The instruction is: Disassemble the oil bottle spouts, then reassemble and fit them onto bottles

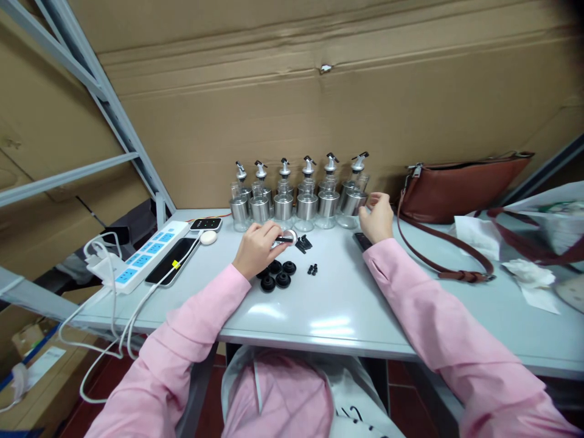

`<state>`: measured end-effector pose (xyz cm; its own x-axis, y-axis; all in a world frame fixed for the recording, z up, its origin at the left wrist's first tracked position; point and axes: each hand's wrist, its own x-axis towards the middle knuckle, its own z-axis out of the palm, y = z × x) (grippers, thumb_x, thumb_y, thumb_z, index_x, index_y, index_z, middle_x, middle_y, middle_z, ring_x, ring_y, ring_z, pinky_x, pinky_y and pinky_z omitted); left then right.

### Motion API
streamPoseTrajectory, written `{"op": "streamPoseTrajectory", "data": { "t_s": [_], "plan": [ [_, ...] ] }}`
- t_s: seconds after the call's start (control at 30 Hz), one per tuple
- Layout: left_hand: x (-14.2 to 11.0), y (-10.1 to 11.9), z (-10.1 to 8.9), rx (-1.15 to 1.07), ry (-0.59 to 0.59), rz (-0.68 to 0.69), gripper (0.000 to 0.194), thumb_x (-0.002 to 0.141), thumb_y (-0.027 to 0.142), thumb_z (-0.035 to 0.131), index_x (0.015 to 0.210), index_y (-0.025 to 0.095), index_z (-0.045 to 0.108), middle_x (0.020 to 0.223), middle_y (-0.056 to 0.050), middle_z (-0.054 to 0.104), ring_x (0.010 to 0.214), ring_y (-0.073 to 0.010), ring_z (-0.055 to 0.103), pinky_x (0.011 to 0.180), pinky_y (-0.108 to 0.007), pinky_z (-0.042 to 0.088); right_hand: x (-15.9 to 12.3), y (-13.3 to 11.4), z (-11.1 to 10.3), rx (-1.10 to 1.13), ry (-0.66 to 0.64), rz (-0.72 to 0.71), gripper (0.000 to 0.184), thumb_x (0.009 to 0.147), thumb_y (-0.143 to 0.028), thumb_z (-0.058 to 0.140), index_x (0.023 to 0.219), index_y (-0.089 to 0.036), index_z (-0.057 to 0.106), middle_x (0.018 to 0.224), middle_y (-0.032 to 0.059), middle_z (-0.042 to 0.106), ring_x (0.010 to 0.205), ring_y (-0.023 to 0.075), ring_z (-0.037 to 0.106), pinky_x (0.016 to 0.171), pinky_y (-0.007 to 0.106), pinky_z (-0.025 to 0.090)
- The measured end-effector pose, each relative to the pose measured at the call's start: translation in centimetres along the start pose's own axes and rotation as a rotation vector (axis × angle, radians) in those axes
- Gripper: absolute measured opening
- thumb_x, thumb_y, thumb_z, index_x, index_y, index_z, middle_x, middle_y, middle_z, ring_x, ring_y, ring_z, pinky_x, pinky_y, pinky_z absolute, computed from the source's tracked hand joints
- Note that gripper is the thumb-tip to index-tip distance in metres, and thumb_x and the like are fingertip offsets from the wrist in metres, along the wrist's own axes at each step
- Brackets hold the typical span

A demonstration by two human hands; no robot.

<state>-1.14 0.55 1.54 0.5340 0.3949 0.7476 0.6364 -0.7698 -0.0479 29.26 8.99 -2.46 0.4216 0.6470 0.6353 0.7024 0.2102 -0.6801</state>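
My left hand point(259, 248) is closed around a silver pourer spout with a black lever point(285, 239), held just above the table. My right hand point(378, 219) is beside the front bottle at the right end point(354, 202), thumb and fingers curved and apart. Whether it touches the glass is hard to see. Several glass bottles with steel sleeves point(307, 207) stand in two rows, the front ones without tops. The back ones carry silver pourer tops point(331, 159). Near my left hand lie black round stoppers point(283, 279), black flat pieces point(303, 244) and tiny black caps point(312, 269).
On the left are a power strip point(150, 255) with white cables, a phone point(173, 261), a small black device point(206, 224) and a white round case point(208, 237). A dark phone point(362, 241) lies under my right wrist. A brown bag point(456, 188) and crumpled tissues point(529, 274) are right.
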Motion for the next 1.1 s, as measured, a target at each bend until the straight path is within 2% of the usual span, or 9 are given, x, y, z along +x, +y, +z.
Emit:
{"op": "streamPoseTrajectory", "data": {
  "t_s": [0.1,0.17,0.27,0.4,0.53,0.67,0.8,0.93,1.1],
  "plan": [
    [-0.1,-0.2,0.1,-0.008,0.001,-0.01,0.016,0.085,0.031,0.054,0.082,0.015,0.052,0.087,-0.003,0.062,0.067,-0.0118,0.054,0.067,-0.027,0.036,-0.1,-0.9,-0.4,-0.029,-0.026,0.059,0.034,0.07,-0.011,0.046,0.104,-0.012,0.044,0.098,0.0144,0.056,0.092,0.0243,0.056,0.085,0.044,0.044],
    [-0.1,-0.2,0.3,-0.021,-0.001,-0.024,0.014,0.082,0.028,0.058,0.083,0.016,0.052,0.087,-0.003,0.062,0.073,-0.0135,0.056,0.068,-0.027,0.036,-0.4,-2.1,-0.8,-0.064,-0.009,0.007,0.033,0.072,-0.013,0.048,0.106,-0.011,0.046,0.101,0.0163,0.055,0.099,0.0266,0.054,0.088,0.046,0.042],
    [-0.1,-0.2,0.4,-0.053,0.005,-0.066,0.013,0.078,0.023,0.062,0.079,0.016,0.051,0.083,-0.002,0.06,0.079,-0.0162,0.055,0.072,-0.029,0.038,-1.7,-5.1,-1.4,-0.063,0.04,-0.333,0.03,0.08,-0.026,0.051,0.107,-0.012,0.049,0.115,0.0188,0.052,0.113,0.0291,0.046,0.093,0.047,0.038],
    [0.0,-0.1,0.5,-0.192,0.026,-0.103,0.015,0.073,0.014,0.061,0.072,0.017,0.046,0.081,-0.003,0.055,0.081,-0.0167,0.051,0.074,-0.029,0.042,-4.9,-9.8,-1.7,-0.014,-0.241,-0.862,0.025,0.085,-0.037,0.052,0.102,-0.018,0.055,0.104,0.012,0.063,0.099,0.023,0.057,0.084,0.037,0.044],
    [-0.1,-0.1,0.5,-0.357,0.012,-0.121,0.017,0.071,0.008,0.057,0.079,0.017,0.045,0.087,-0.003,0.051,0.082,-0.014,0.051,0.073,-0.026,0.045,-7.6,-12.7,-1.6,0.008,-0.344,-1.109,0.025,0.088,-0.035,0.047,0.099,-0.016,0.058,0.088,0.0081,0.068,0.079,0.0166,0.061,0.071,0.03,0.044],
    [0.0,0.0,0.6,-0.464,0.002,-0.136,0.017,0.069,0.007,0.058,0.082,0.016,0.05,0.09,-0.004,0.053,0.085,-0.0144,0.053,0.075,-0.026,0.045,-8.4,-13.0,-1.6,0.049,-0.336,-1.17,0.024,0.09,-0.029,0.046,0.105,-0.014,0.057,0.088,0.0072,0.069,0.076,0.0143,0.061,0.068,0.027,0.043],
    [0.3,0.3,0.4,-0.636,0.0,-0.312,0.01,0.073,0.016,0.06,0.083,0.015,0.057,0.087,-0.005,0.058,0.081,-0.0143,0.055,0.072,-0.026,0.045,-8.4,-12.5,-1.6,0.073,-0.264,-1.15,0.03,0.088,-0.028,0.05,0.113,-0.012,0.053,0.085,0.0082,0.068,0.072,0.0154,0.06,0.066,0.028,0.043],
    [0.3,0.6,0.3,-0.852,-0.176,-0.417,0.016,0.081,0.028,0.051,0.076,0.013,0.056,0.079,-0.003,0.055,0.073,-0.0126,0.052,0.063,-0.024,0.042,-8.4,-12.4,-1.5,0.061,-0.25,-1.118,0.032,0.089,-0.031,0.048,0.115,-0.013,0.051,0.087,0.0086,0.068,0.076,0.0156,0.06,0.069,0.028,0.043],
    [0.0,0.9,0.4,-0.71,-0.348,-0.488,0.023,0.079,0.029,0.043,0.061,0.016,0.038,0.057,0.004,0.037,0.054,-0.0079,0.033,0.052,-0.022,0.028,-8.5,-12.6,-1.5,0.0,-0.276,-1.205,0.034,0.091,-0.037,0.042,0.108,-0.011,0.054,0.076,0.0069,0.066,0.068,0.0155,0.057,0.068,0.029,0.041]
  ]
}}
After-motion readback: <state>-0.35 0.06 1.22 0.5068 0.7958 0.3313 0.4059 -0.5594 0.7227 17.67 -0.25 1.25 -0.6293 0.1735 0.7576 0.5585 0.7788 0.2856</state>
